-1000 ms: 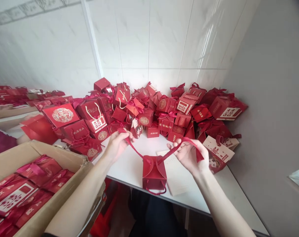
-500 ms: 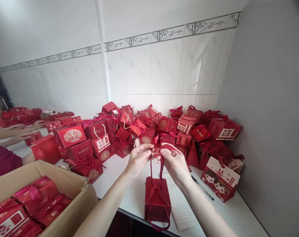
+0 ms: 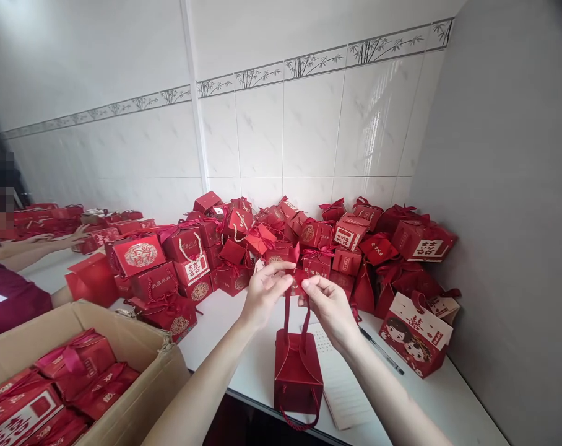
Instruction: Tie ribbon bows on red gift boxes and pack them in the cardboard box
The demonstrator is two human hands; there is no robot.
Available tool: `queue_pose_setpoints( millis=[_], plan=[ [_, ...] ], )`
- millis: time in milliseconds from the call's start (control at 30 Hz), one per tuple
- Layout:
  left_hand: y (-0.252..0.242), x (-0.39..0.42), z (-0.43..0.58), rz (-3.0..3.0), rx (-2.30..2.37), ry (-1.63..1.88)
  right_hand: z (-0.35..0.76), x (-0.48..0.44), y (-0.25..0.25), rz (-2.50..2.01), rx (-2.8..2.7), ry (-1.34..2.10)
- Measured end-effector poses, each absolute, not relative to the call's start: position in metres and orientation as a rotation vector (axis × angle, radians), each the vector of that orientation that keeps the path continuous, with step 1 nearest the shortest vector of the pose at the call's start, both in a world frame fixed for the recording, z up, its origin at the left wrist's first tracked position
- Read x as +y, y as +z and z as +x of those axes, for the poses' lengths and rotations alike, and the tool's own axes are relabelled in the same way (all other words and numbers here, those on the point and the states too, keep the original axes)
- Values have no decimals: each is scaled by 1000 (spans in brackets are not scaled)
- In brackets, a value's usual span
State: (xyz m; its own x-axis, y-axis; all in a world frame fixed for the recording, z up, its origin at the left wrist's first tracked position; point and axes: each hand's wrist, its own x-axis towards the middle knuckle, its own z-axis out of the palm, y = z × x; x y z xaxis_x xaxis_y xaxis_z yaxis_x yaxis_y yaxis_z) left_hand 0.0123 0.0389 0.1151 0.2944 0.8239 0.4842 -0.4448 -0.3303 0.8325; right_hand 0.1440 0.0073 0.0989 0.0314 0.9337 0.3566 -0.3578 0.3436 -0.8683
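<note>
A small red gift box (image 3: 299, 381) stands at the table's front edge, a twisted rope handle hanging down its front. From its top, two strands of red ribbon (image 3: 287, 317) run up into my hands. My left hand (image 3: 268, 290) is closed in a pinch on the left strand, its index finger reaching toward the right. Close beside it, my right hand (image 3: 330, 303) pinches the other strand between thumb and fingers. The ribbon ends are hard to make out against the red boxes behind.
Red gift boxes (image 3: 315, 234) are heaped along the wall. A cardboard carton (image 3: 158, 365) of boxes stands at left. A notepad (image 3: 348, 396), a pen (image 3: 383, 352) and a patterned box (image 3: 415, 334) lie to the right. Another person's arm (image 3: 39, 251) reaches in at far left.
The ribbon length that lay across the back of my right hand no longer shows there. My left index finger has straightened somewhat. At far left, the other person's hands have shifted.
</note>
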Motion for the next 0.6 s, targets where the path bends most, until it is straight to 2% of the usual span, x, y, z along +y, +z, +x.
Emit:
queue_pose_setpoints(
  millis=[200,433,600],
  plan=[
    [127,27,20,1579,511,1331,147,9,103,-749,-1254,934],
    [129,30,18,1730,663,1280,158,9,114,-714,-1207,886],
    [128,35,19,1687,603,1249,158,14,124,-698,-1214,826]
  ],
)
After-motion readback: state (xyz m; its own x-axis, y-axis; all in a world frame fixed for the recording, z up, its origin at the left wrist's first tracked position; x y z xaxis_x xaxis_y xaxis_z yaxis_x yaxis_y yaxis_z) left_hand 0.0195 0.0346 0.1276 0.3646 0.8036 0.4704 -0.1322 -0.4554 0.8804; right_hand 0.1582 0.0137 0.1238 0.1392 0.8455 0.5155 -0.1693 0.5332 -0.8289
